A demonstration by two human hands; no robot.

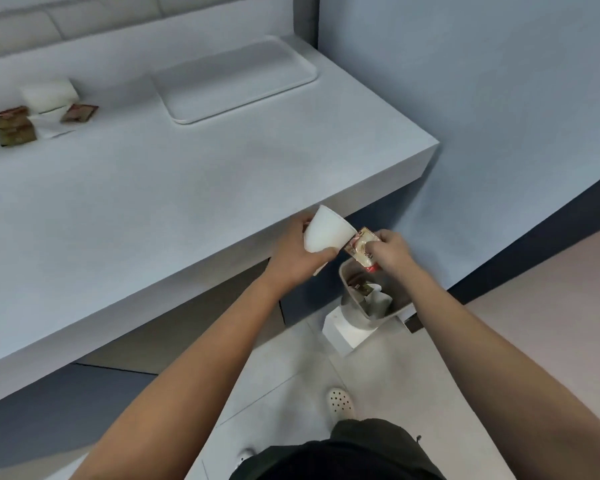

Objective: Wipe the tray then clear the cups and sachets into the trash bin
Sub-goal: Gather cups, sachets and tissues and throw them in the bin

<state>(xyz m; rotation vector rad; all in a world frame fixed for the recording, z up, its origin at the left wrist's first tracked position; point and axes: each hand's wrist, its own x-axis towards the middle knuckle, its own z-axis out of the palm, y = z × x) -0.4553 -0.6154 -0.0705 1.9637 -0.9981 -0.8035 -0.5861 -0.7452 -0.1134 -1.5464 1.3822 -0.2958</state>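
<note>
My left hand [297, 256] grips a white paper cup [328, 230], tilted with its mouth toward the right. My right hand [390, 252] pinches a brown and red sachet [361, 249] right at the cup's mouth. Both hands hover above the small trash bin [352, 313] on the floor, which holds sachets and crumpled paper. The white tray [291, 81] lies bare at the back right of the counter. Several brown sachets [14, 128] and another one [79, 112] lie at the counter's left, beside a white cup [49, 94] lying on its side.
The pale counter [174, 188] ends in a corner above the bin. A wall [482, 116] stands close on the right. A white box-like base [343, 334] sits under the bin. My white shoe [341, 401] is on the tiled floor.
</note>
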